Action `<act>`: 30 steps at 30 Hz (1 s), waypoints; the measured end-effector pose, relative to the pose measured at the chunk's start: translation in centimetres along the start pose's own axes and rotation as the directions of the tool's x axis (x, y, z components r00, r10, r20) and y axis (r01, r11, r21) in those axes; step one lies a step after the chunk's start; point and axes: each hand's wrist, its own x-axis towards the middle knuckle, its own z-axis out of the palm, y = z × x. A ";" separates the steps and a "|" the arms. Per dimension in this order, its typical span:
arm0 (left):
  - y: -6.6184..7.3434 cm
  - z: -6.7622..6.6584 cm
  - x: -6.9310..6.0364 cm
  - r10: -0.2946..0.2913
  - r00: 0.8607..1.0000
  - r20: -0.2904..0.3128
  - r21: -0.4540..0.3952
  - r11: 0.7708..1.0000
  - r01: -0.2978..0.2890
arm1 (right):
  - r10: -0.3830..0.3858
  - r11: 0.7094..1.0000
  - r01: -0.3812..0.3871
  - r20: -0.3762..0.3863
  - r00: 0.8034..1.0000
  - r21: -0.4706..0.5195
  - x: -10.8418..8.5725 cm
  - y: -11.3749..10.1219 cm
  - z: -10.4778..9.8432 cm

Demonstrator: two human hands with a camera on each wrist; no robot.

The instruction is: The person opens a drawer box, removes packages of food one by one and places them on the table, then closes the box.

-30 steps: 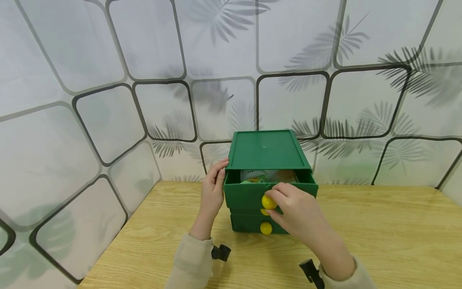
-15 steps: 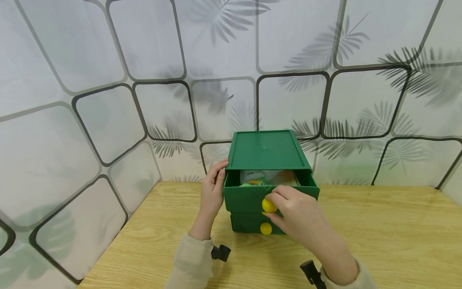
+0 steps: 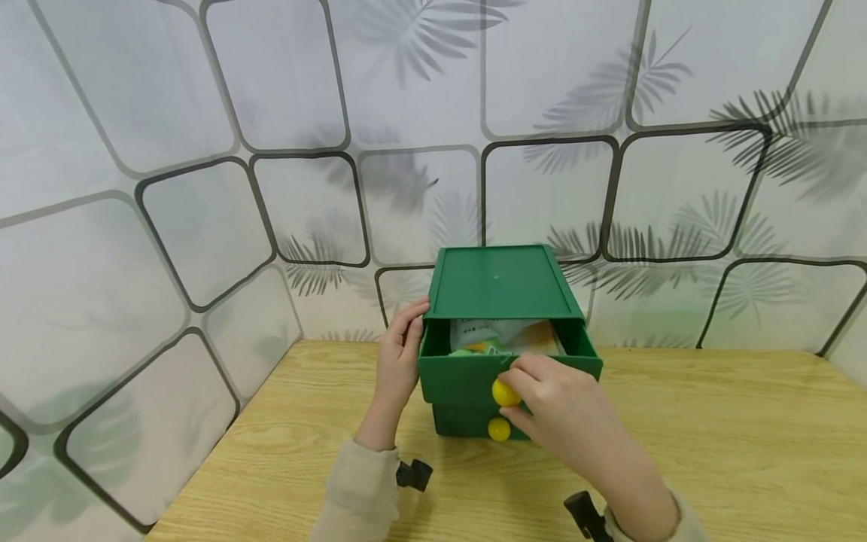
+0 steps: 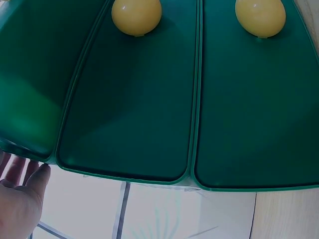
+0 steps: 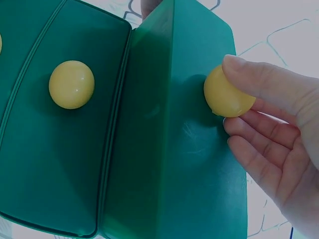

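Note:
A green plastic drawer cabinet (image 3: pixel 497 282) with round yellow knobs stands on the wooden table. Its top drawer (image 3: pixel 450 382) is pulled partway out, and plastic-wrapped packets (image 3: pixel 504 335) show inside, their kind unclear. My right hand (image 3: pixel 569 410) pinches the top drawer's yellow knob (image 5: pixel 224 94) between thumb and fingers. Against the cabinet's left side rests my left hand (image 3: pixel 400 361), its fingers extended along the wall near the top edge. Below, a lower drawer with its own knob (image 3: pixel 499 429) stays pushed in.
The light wooden tabletop (image 3: pixel 711 436) spreads out on both sides of the cabinet. Behind it and to the left hangs a pale curtain (image 3: pixel 420 203) with leaf and grid patterns. A black camera mount (image 3: pixel 415 475) sits at the left wrist.
The right hand has drawn the top drawer further out toward the person, so more of the packets shows and the middle knob is now covered. The left hand has stayed in place.

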 end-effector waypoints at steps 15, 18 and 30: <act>-0.1 0.0 -0.1 -0.031 0.999 -0.006 -0.004 1.000 0.031 | 0.003 1.000 -0.003 0.037 0.999 0.003 -0.1 -0.5 -0.6; -0.1 0.0 -0.1 -0.043 0.999 -0.006 -0.007 0.999 0.043 | 0.003 1.000 -0.003 0.047 0.999 0.002 -0.1 -0.6 -0.8; -2.3 -0.1 0.1 -0.006 1.000 -0.015 0.023 1.000 0.007 | -0.007 1.000 0.007 0.062 0.998 0.003 -0.3 -0.9 -1.1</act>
